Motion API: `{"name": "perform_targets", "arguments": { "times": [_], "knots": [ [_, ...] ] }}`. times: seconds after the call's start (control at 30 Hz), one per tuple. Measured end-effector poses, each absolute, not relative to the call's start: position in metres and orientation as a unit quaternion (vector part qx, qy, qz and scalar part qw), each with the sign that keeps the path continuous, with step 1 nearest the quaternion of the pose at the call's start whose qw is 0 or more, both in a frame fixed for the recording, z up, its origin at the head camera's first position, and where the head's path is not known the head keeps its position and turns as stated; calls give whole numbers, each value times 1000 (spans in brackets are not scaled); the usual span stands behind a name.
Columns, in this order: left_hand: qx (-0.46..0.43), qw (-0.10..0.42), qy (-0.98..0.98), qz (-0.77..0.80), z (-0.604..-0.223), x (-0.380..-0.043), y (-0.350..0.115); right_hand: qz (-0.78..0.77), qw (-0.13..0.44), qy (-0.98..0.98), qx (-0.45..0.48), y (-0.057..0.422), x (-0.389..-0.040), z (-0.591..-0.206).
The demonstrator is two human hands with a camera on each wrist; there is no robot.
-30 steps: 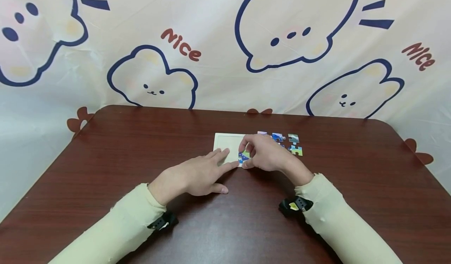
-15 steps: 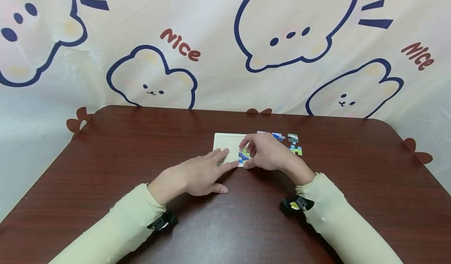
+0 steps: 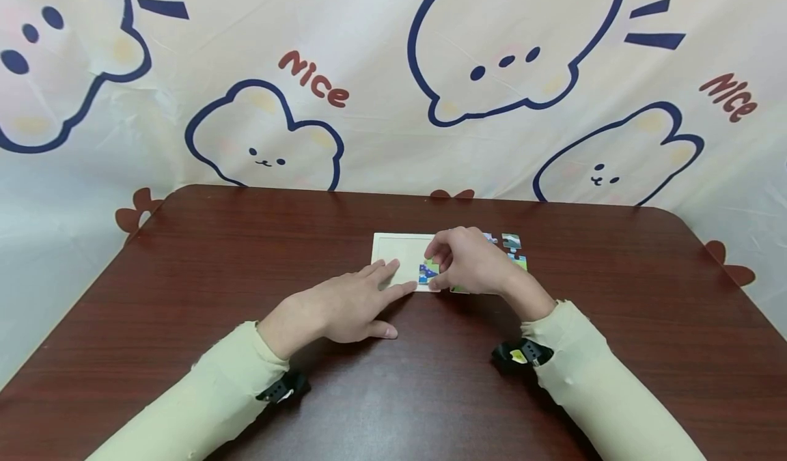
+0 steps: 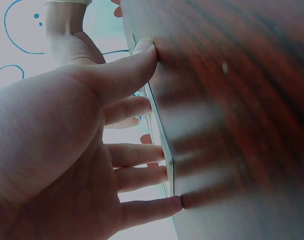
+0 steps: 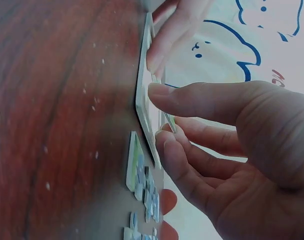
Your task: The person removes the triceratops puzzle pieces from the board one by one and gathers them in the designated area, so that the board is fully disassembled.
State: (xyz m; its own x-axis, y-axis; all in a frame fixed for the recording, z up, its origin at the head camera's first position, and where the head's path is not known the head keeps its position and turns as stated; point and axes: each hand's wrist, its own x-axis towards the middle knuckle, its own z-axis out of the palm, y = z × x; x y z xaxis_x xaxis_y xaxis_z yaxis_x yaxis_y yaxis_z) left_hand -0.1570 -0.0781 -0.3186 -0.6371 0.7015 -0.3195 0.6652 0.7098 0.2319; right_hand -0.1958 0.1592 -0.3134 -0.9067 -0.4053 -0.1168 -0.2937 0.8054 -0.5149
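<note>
A pale puzzle tray (image 3: 396,244) with a raised border lies on the table. My left hand (image 3: 350,307) rests on its near left part, fingers straight and spread; in the left wrist view, the fingertips (image 4: 159,152) meet the tray's edge. My right hand (image 3: 476,263) pinches a blue and green jigsaw piece (image 3: 427,273) over the tray's near right part. In the right wrist view the piece (image 5: 170,122) stands tilted between thumb and fingers, close over the tray. The right hand hides the tray's right side.
Loose jigsaw pieces (image 3: 512,242) lie to the right of the tray, partly behind the right hand. The dark brown wooden table (image 3: 246,242) ends at the back before a cartoon-printed curtain (image 3: 381,140).
My right hand has moved slightly right with the jigsaw piece, covering more of the loose pieces behind it. The left hand stays in place on the tray.
</note>
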Motion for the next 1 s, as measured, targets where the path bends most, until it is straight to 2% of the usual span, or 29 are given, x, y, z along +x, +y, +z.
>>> {"name": "perform_targets", "arguments": {
  "times": [0.4, 1.0],
  "knots": [
    [372, 199, 905, 48, -319, -157, -78, -299, 59, 932, -194, 186, -195, -315],
    [367, 202, 907, 52, -320, -157, -78, -304, 67, 943, -117, 260, -175, -311]
  ]
}}
